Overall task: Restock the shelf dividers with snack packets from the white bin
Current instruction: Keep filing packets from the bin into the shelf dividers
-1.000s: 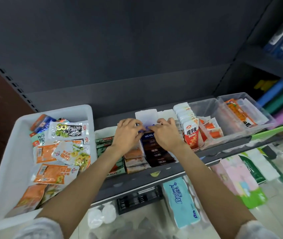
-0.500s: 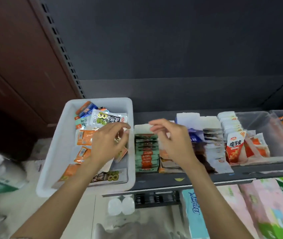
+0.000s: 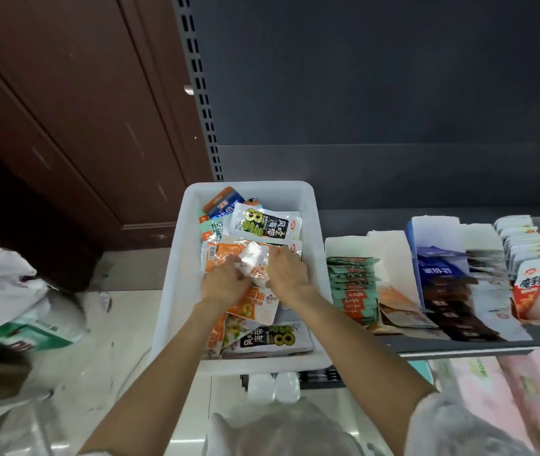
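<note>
Dark shelving (image 3: 393, 179) was seen behind a white bin (image 3: 176, 274) set left of the dividers (image 3: 390, 255). Inside the bin, a pale snack packet (image 3: 253, 261) was pinched between the curled fingers of the left hand (image 3: 224, 286) and right hand (image 3: 290, 278).

Both hands now inside white bin (image 3: 176, 274), off the shelf dividers: left hand (image 3: 222, 286) and right hand (image 3: 286, 274) gripping one orange-and-white packet (image 3: 254, 261).

Dark grey back panel (image 3: 377, 77) fills 12 to 2 o'clock. Perforated shelving upright (image 3: 200, 87) runs down at 12. Reddish-brown wooden cabinet (image 3: 64, 103) at 10. Pale glossy tiled floor (image 3: 120, 324) at 8, marked with dark scuffs.
</note>
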`<action>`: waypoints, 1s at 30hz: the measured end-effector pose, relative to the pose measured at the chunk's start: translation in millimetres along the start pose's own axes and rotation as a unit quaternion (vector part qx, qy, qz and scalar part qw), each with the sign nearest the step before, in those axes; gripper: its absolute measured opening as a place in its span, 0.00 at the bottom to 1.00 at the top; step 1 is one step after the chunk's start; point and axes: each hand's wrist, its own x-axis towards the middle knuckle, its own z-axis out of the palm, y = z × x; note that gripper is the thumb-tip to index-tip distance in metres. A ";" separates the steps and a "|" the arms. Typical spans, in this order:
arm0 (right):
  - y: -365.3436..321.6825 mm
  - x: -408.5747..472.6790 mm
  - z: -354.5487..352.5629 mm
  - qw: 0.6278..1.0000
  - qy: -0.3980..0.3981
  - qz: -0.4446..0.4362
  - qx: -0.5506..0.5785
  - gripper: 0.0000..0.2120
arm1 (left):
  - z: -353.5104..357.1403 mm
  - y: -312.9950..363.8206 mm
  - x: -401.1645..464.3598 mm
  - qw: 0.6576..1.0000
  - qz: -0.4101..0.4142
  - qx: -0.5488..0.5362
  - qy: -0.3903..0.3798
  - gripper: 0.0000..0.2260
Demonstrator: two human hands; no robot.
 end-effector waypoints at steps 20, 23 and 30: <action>133.1 -170.7 -113.7 0.739 0.353 0.040 0.573 0.20 | -45.9 175.1 -82.4 0.879 0.368 -0.282 -0.110 0.08; 170.0 -192.6 -115.0 0.785 0.434 0.046 0.439 0.18 | -23.5 211.4 -83.2 0.857 0.460 -0.225 -0.059 0.07; 213.4 -178.2 -68.6 0.852 0.376 0.083 0.354 0.06 | 27.5 212.7 -55.5 0.852 0.520 -0.035 0.046 0.09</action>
